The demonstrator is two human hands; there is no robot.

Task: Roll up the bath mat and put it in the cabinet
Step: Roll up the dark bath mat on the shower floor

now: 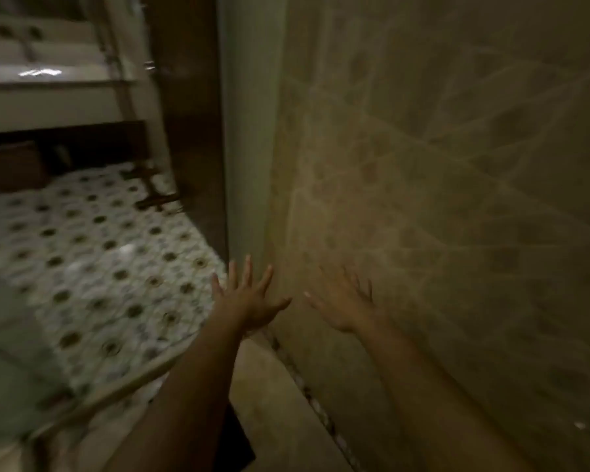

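Both hands were empty w/ fingers spread: left hand (249, 301) & right hand (344, 301), by the tall beige marble wall (440, 199). No bath mat or cabinet showed. Task prob. not begun; blurry.

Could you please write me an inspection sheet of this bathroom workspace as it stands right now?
Surface: patterned tile floor, white with dark dots; image blurred.
Job's things: bath mat nothing seen; cabinet not identifiable.
Clutter: brown object under the vanity, too blurred to name.
Hands: left hand and right hand both open, fingers spread, holding nothing, reaching toward the marbled wall.
Cables: nothing seen.
Surroundings: dark door frame left of the wall; dim lighting.
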